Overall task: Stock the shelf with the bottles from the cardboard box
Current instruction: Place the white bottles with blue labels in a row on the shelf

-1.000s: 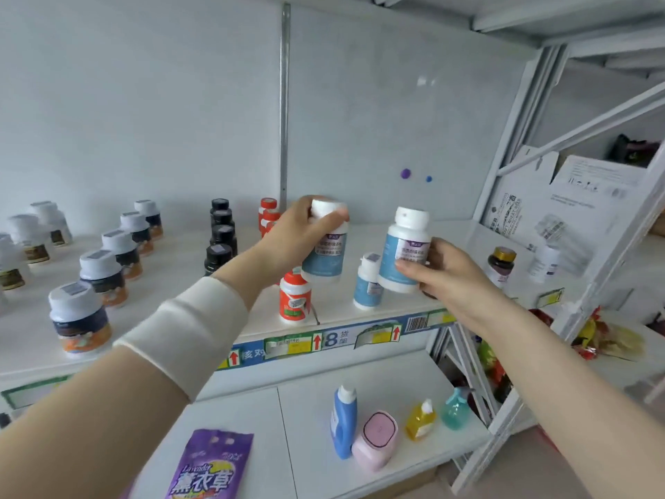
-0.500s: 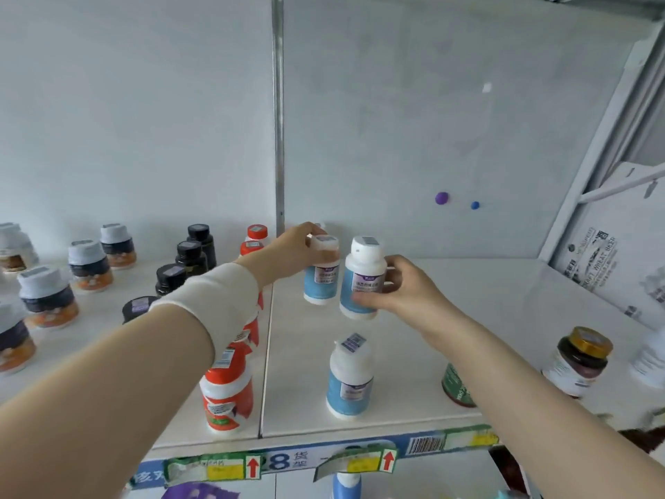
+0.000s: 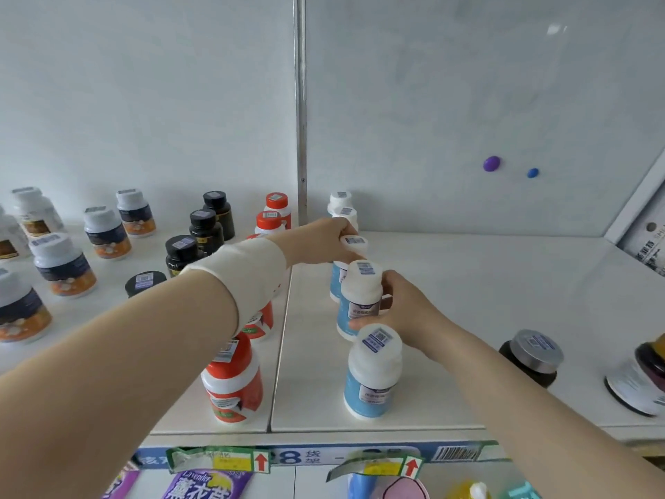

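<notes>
A row of white bottles with blue labels runs front to back on the white shelf (image 3: 467, 282). My left hand (image 3: 320, 239) grips one blue-labelled bottle (image 3: 354, 244) near the back of the row, just in front of two more (image 3: 340, 201) by the wall. My right hand (image 3: 399, 311) holds another blue-labelled bottle (image 3: 360, 300) in the middle of the row, its base at or near the shelf. A further one (image 3: 372, 372) stands free at the front. The cardboard box (image 3: 644, 243) shows only at the right edge.
Red-and-white bottles (image 3: 234, 383) line up left of the shelf seam. Black bottles (image 3: 205, 228) and white-capped orange jars (image 3: 64, 264) fill the left. Dark jars (image 3: 532, 354) stand at right. Price tags hang on the front edge (image 3: 295, 457), with products on the shelf below.
Both hands moved forward and down toward the shelf. The left bottle has reached the back of the row, and the right bottle sits lower, behind the front bottle. The view came closer.
</notes>
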Motion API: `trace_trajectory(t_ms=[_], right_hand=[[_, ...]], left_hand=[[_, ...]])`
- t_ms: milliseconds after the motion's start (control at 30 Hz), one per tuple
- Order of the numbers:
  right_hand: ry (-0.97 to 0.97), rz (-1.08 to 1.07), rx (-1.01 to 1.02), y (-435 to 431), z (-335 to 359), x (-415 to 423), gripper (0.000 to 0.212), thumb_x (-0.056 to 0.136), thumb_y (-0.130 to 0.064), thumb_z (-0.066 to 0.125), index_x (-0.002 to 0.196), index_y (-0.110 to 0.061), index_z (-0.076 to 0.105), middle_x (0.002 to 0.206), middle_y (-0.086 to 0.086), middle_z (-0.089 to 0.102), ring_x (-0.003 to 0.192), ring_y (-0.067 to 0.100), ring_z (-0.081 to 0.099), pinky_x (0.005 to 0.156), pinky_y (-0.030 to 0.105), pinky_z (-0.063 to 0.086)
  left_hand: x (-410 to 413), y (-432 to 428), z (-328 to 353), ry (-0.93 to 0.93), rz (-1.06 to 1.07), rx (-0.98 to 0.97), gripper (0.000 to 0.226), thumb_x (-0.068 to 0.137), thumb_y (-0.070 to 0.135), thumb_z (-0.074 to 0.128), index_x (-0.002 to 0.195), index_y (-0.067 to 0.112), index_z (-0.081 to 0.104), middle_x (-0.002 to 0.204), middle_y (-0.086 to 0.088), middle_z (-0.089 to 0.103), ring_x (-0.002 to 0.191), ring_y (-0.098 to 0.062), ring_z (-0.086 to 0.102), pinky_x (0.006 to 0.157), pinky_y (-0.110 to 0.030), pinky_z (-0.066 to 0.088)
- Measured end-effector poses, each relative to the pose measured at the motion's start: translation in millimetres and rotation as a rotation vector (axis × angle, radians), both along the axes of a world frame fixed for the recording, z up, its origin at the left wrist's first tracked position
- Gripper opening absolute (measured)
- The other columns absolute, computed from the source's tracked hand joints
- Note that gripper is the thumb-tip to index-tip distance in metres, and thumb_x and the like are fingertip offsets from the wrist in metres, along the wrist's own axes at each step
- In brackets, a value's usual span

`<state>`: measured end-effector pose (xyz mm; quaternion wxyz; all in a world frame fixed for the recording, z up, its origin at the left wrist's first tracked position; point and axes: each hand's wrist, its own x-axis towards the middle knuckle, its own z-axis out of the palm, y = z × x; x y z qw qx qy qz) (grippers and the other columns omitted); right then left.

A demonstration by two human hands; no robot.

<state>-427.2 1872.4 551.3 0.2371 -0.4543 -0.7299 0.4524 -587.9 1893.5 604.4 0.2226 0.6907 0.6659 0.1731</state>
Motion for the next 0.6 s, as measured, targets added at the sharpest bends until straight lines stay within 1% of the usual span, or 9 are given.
trace_trajectory(t_ms=[67, 167, 300, 433, 467, 500, 567, 600], right_hand=[[-0.023, 0.014, 0.004, 0, -2, -1, 0.055, 0.067, -0.016, 0.081, 0.107, -0.023, 0.045, 0.100, -0.011, 0.055, 0.102, 0.016, 0.057, 0.088, 0.031, 0.049], [-0.047, 0.020, 0.012, 1, -6, -1, 0.054, 0.068, -0.019, 0.080, 0.108, -0.023, 0.043, 0.109, -0.006, 0.056, 0.104, 0.016, 0.057, 0.088, 0.031, 0.048], [-0.055, 0.020, -0.007, 1, -9, -2, 0.056, 0.070, -0.018, 0.079, 0.111, -0.023, 0.041, 0.117, 0.000, 0.055, 0.107, 0.018, 0.055, 0.093, 0.035, 0.048], [-0.070, 0.023, -0.024, 0, -7, -2, 0.059, 0.070, -0.018, 0.080, 0.112, -0.024, 0.039, 0.119, 0.001, 0.053, 0.110, 0.020, 0.055, 0.097, 0.039, 0.047], [-0.079, 0.023, -0.026, 0, -6, -1, 0.059, 0.070, -0.018, 0.080, 0.112, -0.024, 0.039, 0.118, 0.000, 0.054, 0.109, 0.019, 0.055, 0.095, 0.037, 0.048], [-0.078, 0.020, -0.030, 0, -5, -1, 0.058, 0.070, -0.019, 0.080, 0.112, -0.024, 0.040, 0.114, -0.003, 0.054, 0.105, 0.016, 0.056, 0.090, 0.032, 0.049], [-0.055, 0.005, -0.039, -1, 0, 1, 0.057, 0.070, -0.022, 0.080, 0.112, -0.025, 0.042, 0.107, -0.009, 0.055, 0.096, 0.006, 0.057, 0.075, 0.021, 0.048], [-0.041, -0.007, -0.039, -1, 3, 3, 0.058, 0.069, -0.024, 0.081, 0.114, -0.024, 0.044, 0.107, -0.009, 0.056, 0.094, 0.005, 0.058, 0.073, 0.020, 0.048]], left_hand=[[-1, 2, -2, -0.008, -0.003, -0.012, 0.047, 0.086, 0.032, 0.064, 0.124, 0.012, 0.047, 0.114, -0.005, 0.058, 0.098, -0.016, 0.056, 0.082, -0.022, 0.043], [-1, 5, -5, 0.004, 0.001, -0.013, 0.050, 0.084, 0.033, 0.066, 0.126, 0.014, 0.045, 0.115, -0.002, 0.057, 0.097, -0.015, 0.055, 0.080, -0.021, 0.041], [0, 8, -8, 0.024, -0.004, -0.004, 0.051, 0.085, 0.034, 0.065, 0.127, 0.015, 0.044, 0.110, 0.002, 0.054, 0.096, -0.014, 0.054, 0.081, -0.021, 0.040], [-2, 8, -9, 0.017, -0.023, -0.002, 0.051, 0.086, 0.033, 0.064, 0.129, 0.015, 0.043, 0.118, -0.001, 0.056, 0.099, -0.013, 0.052, 0.085, -0.021, 0.041], [-2, 8, -9, 0.016, -0.030, -0.004, 0.052, 0.086, 0.033, 0.064, 0.130, 0.015, 0.042, 0.120, -0.001, 0.055, 0.100, -0.013, 0.052, 0.086, -0.021, 0.041], [-2, 8, -9, 0.011, -0.037, -0.008, 0.053, 0.086, 0.033, 0.064, 0.131, 0.016, 0.042, 0.122, 0.000, 0.055, 0.101, -0.013, 0.052, 0.087, -0.021, 0.041], [-2, 6, -6, -0.009, -0.047, -0.008, 0.057, 0.084, 0.035, 0.066, 0.133, 0.017, 0.042, 0.121, 0.002, 0.053, 0.103, -0.013, 0.052, 0.089, -0.021, 0.042], [-3, 4, -3, -0.022, -0.048, -0.002, 0.059, 0.083, 0.036, 0.067, 0.134, 0.018, 0.042, 0.121, 0.004, 0.052, 0.104, -0.013, 0.052, 0.089, -0.021, 0.041]])
